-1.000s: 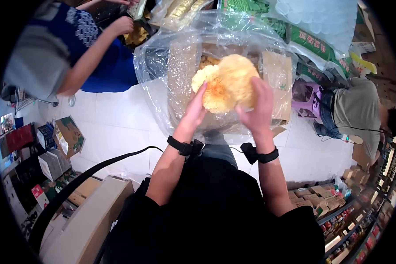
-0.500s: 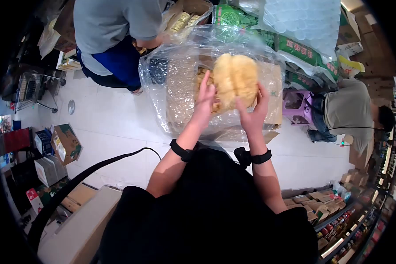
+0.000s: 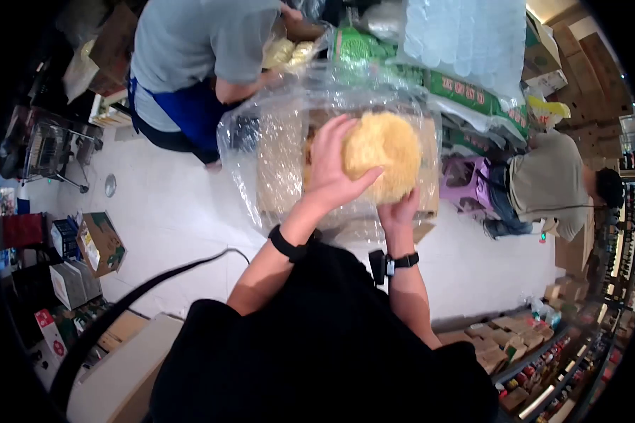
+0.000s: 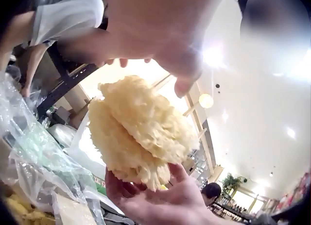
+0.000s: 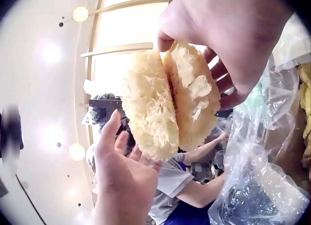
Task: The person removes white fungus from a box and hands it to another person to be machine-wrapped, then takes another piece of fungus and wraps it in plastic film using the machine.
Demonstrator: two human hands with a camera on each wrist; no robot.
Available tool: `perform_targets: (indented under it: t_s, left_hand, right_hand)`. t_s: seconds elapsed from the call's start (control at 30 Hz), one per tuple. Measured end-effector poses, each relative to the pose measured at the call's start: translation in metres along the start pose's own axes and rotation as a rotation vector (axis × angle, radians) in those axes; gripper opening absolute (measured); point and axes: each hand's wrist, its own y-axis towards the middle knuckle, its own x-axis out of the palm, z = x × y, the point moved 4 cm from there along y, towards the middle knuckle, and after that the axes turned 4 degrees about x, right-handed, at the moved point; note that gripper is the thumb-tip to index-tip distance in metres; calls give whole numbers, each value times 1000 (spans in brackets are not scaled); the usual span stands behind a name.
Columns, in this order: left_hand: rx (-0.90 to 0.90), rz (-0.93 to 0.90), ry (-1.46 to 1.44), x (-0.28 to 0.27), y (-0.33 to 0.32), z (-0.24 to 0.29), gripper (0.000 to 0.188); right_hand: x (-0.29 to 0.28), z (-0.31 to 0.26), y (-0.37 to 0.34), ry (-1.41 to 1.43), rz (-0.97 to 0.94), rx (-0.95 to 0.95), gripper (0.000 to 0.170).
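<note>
Two yellow clumps [image 3: 391, 151] over box [image 3: 279, 166]: right hand [image 3: 401, 210], five o'clock, fingers clamped on both, apparently pairs them; left hand [image 3: 331, 166], nine o'clock, fingers apart, likely steadies.

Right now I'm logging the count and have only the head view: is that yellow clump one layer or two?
Observer: The right wrist view shows two yellow layers side by side, with a dark gap between.

Operator: Does the left hand press its thumb against them?

Observer: It appears not; the left wrist view shows a clear space between that thumb and the layers.

Operator: And the right hand, is it holding both?

Observer: It seems to: the right wrist view shows its thumb at their upper end, its fingers along one side.
</note>
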Motion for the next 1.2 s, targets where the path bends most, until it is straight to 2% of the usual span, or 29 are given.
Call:
perform_targets:
  t_s: [0.03, 0.07, 0.13, 0.2, 0.23, 0.3, 0.37, 0.4, 0.47, 0.67, 0.73, 0.8, 0.83, 0.9, 1.0, 1.07, 1.13, 1.2]
  left_hand:
    - [-115, -44, -30, -1, 0, -15, 68]
    - [-80, -26, -10, 6, -4, -36, 68]
    - [-521, -50, -412, 26, -22, -96, 62]
    - [-861, -100, -882, 29, -33, -102, 63]
    - [-847, -80, -872, 23, -36, -100, 63]
    - [-949, -114, -1169, 21, -48, -94, 59]
    - [-929, -84, -1083, 16, -62, -100, 58]
    - [-926, -75, -1007, 13, -69, -104, 58]
    - [-942, -22, -962, 0, -76, -102, 58]
    - [-1000, 120, -789, -39, -92, -90, 62]
    - [-952, 113, -760, -58, -95, -85, 62]
    - [-931, 84, -753, -76, -93, -78, 61]
    - [-912, 48, -741, -82, -94, -75, 61]
    - [-873, 6, -748, -87, -95, -74, 63]
    - [-839, -67, -773, -96, -104, -69, 68]
    - [-850, -106, -796, -102, -108, -68, 72]
    - [-877, -199, -699, -108, -114, -68, 78]
    - [-849, -233, -705, -113, -122, -67, 76]
  right_hand:
    - [1, 1, 0, -29, -23, 10, 53]
    - [-2, 2, 1, -26, -54, 58, 54]
    - [-2, 5, -1, -84, -37, 78, 55]
    - [-3, 7, -1, -146, -101, 90, 59]
    - [-2, 10, -1, -68, -139, 164, 62]
    - [-21, 20, 0, 7, -196, 257, 65]
    - [-64, 33, 19, -975, -219, -66, 69]
    - [-55, 37, 18, -973, -245, -58, 69]
    - [-19, 45, 1, -369, -254, 175, 65]
    - [15, 58, -8, -331, -394, 304, 76]
    - [25, 66, -20, -304, -390, 343, 79]
    - [40, 73, -27, -291, -489, 327, 83]
    - [41, 78, -32, -292, -479, 323, 83]
    - [30, 86, -36, -387, -342, 296, 90]
    - [21, 98, -55, -539, -354, 210, 96]
    - [26, 100, -75, -481, -346, 212, 99]
    - [30, 104, -91, -478, -269, 173, 100]
    - [24, 112, -103, -478, -237, 156, 99]
